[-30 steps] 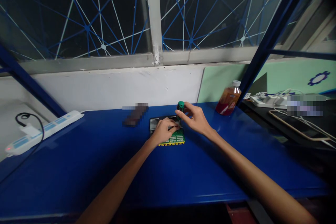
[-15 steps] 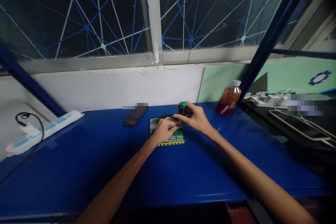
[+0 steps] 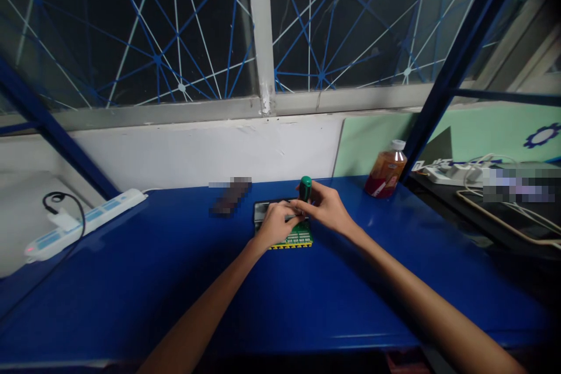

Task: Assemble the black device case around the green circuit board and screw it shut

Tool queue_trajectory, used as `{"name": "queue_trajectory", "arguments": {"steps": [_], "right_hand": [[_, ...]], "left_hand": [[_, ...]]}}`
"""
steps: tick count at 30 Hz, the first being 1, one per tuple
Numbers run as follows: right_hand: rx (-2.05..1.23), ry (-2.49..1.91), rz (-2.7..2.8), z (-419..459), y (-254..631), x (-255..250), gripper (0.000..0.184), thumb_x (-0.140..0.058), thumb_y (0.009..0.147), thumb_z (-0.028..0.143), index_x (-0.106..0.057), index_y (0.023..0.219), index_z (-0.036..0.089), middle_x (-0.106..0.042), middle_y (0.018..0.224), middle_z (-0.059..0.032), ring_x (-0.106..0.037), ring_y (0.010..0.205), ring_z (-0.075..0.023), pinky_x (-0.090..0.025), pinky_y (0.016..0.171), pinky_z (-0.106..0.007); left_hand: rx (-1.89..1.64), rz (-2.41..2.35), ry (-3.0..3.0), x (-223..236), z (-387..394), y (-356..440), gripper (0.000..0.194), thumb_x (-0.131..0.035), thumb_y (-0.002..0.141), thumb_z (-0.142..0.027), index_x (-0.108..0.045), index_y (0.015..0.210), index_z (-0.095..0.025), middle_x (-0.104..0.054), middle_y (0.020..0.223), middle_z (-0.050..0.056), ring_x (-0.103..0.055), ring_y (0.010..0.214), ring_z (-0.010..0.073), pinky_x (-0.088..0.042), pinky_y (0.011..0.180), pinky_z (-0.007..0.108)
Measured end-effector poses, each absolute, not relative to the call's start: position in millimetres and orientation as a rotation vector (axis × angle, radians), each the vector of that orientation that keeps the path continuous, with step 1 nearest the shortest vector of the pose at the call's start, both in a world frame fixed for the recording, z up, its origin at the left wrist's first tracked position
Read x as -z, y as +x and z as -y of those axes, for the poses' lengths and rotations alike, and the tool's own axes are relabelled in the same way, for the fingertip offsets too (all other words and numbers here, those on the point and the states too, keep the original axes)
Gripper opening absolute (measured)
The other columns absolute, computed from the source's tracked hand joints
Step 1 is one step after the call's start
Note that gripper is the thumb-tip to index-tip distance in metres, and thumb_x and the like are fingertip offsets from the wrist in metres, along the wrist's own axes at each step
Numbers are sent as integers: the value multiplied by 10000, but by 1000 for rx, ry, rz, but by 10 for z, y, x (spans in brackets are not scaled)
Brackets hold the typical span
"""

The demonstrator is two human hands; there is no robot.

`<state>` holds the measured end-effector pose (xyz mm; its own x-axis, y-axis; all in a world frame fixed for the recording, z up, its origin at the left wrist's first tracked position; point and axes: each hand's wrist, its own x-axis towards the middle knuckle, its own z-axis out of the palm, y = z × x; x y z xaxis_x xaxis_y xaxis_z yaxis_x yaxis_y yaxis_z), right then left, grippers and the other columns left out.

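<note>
A screwdriver with a green and black handle (image 3: 305, 188) stands nearly upright, held by my right hand (image 3: 328, 205), its thumb and fingers closed low around it. Its tip is hidden behind my fingers. My left hand (image 3: 277, 223) rests over a green circuit board (image 3: 300, 236) with a yellow toothed front edge. The left thumb and fingers come together close to the screwdriver's lower end; what they pinch, if anything, is hidden. Behind the board lies a dark grey casing part (image 3: 260, 210), partly covered by my left hand.
A blurred dark object (image 3: 232, 196) lies to the left at the back of the blue table (image 3: 175, 280). A white power strip (image 3: 87, 222) with a plugged-in cable is at far left. A drink bottle (image 3: 385, 170) stands back right, near the blue frame post (image 3: 442, 90).
The right hand's fingers sit lower on the screwdriver, and more of its handle shows above them. My left hand stays over the board. The whole view has shifted slightly.
</note>
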<state>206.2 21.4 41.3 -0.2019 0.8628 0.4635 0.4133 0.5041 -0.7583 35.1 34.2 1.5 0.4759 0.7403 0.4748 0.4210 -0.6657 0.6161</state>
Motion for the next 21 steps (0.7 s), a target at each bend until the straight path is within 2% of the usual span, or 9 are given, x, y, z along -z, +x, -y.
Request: {"name": "queue_trajectory", "arguments": {"steps": [3,8,13,21], "right_hand": [[-609,-1048,1811,-219,2057,-408,291,-675,785,421,-634,961,192,-632,735,-20,-514,584,-146,-406,535,-299],[-670,-1043,1800,-211,2049,-421,260,-644,805,410,-634,936,187,-628,727,-23,-534,594,-155,-408,544,-302],[-654,-1054,1789,-213,2055,-392,297,-649,800,434,-639,962,186,-641,746,-29,-538,590,-158,-406,542,-300],[-716,-1055,1793,-205,2076,-389,268,-627,817,457,-602,793,191,-608,664,-25,-548,580,-163,-427,517,-304]], "left_hand": [[-1059,-1032,2298,-3,-357,356,151,-634,837,-292,-753,815,-201,-746,885,48,-674,841,198,-513,809,319],[-1016,-992,2349,-57,-329,350,167,-586,865,-244,-745,834,-202,-743,888,37,-662,895,202,-505,829,321],[-1028,-1061,2359,-69,-329,361,111,-643,842,-242,-751,834,-216,-745,881,25,-658,890,200,-499,842,320],[-1062,-1055,2300,-18,-351,348,114,-660,835,-275,-761,849,-224,-743,884,24,-670,845,188,-512,799,306]]}}
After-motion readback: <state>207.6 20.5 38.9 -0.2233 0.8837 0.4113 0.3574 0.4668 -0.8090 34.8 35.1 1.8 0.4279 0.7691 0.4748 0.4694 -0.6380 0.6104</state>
